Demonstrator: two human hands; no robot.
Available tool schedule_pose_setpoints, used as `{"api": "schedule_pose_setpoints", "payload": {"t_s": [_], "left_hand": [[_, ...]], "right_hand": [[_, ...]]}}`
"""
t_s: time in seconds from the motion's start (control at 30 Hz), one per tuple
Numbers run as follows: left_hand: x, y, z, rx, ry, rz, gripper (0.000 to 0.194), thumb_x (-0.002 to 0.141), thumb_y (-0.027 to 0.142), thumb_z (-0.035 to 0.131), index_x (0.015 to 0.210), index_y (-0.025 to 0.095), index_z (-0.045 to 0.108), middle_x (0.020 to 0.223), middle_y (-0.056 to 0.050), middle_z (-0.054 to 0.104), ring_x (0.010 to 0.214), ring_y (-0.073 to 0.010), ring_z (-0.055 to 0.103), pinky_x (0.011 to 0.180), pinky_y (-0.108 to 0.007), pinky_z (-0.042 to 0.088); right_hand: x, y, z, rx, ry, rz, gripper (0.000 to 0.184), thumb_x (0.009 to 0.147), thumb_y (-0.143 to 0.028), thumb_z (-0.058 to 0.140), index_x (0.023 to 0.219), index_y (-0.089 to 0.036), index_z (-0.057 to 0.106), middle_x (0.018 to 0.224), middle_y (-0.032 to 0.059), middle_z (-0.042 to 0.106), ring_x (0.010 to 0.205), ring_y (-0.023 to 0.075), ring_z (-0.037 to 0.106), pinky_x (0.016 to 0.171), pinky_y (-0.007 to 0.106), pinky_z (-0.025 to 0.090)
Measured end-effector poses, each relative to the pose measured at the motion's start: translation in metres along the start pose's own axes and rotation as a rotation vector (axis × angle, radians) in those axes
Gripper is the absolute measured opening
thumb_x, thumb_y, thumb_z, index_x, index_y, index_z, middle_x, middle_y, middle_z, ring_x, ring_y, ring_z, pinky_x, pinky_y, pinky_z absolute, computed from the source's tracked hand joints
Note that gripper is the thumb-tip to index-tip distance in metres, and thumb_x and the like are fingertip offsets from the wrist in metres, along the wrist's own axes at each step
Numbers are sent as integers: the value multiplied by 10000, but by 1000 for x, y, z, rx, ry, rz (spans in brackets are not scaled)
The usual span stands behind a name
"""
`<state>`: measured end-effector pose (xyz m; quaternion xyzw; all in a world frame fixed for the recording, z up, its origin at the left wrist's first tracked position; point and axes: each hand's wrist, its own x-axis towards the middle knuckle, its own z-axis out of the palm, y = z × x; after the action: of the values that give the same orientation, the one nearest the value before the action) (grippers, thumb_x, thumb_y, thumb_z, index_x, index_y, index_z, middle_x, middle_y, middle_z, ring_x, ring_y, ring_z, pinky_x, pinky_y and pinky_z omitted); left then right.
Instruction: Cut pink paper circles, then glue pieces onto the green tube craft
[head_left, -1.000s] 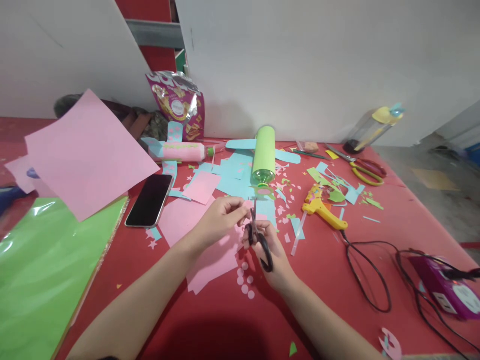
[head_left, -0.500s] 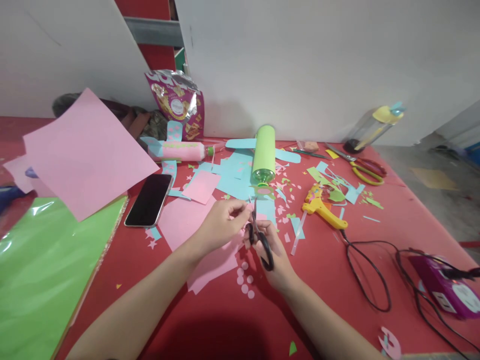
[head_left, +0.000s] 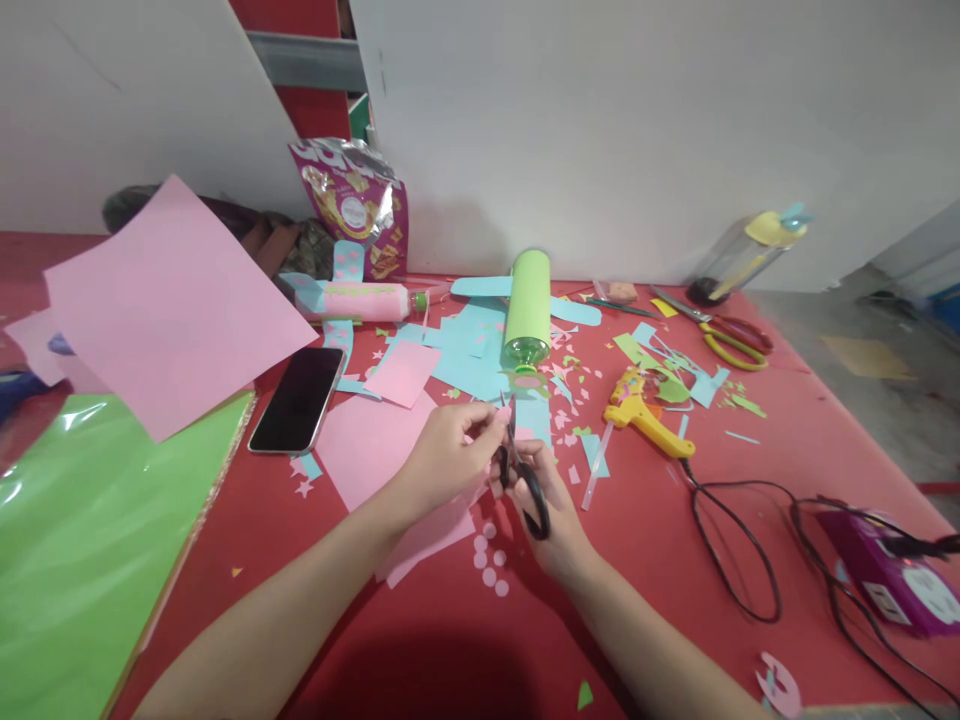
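Note:
My right hand (head_left: 551, 500) is closed round the black handles of a pair of scissors (head_left: 533, 498), whose blades point away from me. Close beside the blades, my left hand (head_left: 454, 450) pinches a small piece of pink paper (head_left: 505, 412). Under my hands lie larger pink sheets (head_left: 420, 548). Several small pink paper circles (head_left: 490, 577) rest on the red table just nearer to me. Beyond my hands is a bottle wrapped in green paper (head_left: 529, 300), with light blue paper wings (head_left: 484, 287) at its sides.
A yellow glue gun (head_left: 649, 425) lies to the right, its cord running to a purple power box (head_left: 892, 575). On the left are a phone (head_left: 298, 400), a large pink sheet (head_left: 176, 310) and a green packet (head_left: 97, 540). A pink-wrapped bottle (head_left: 366, 302) and larger scissors (head_left: 731, 335) lie farther back.
My left hand has shifted slightly, and more of the small pink piece shows at its fingertips beside the blades. The scissors stay in nearly the same place.

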<state>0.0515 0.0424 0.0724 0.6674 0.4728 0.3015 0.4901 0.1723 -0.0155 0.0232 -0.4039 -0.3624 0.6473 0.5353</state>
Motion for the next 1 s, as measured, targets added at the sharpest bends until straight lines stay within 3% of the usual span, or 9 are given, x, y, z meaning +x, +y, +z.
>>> {"api": "schedule_pose_setpoints", "payload": {"t_s": [0.6,1.0], "left_hand": [[-2,3,2,11,19,-18,358,852,334,383,535,171,416,451,43,489,452,-87,478,466,-191,351],[-3,4,4,-47,3,-59,329,836,318,396,546,166,425,462,44,484,449,-82,476,461,-188,357]], "right_hand": [[-1,-3,2,-58,1,-9,324,698,-500,620,849,-250,478,706,-34,468,618,122,422,614,270,369],[-1,3,-2,-24,-26,-29,311,724,-488,602,874,-250,471,744,-18,475,674,132,463,642,268,402]]}}
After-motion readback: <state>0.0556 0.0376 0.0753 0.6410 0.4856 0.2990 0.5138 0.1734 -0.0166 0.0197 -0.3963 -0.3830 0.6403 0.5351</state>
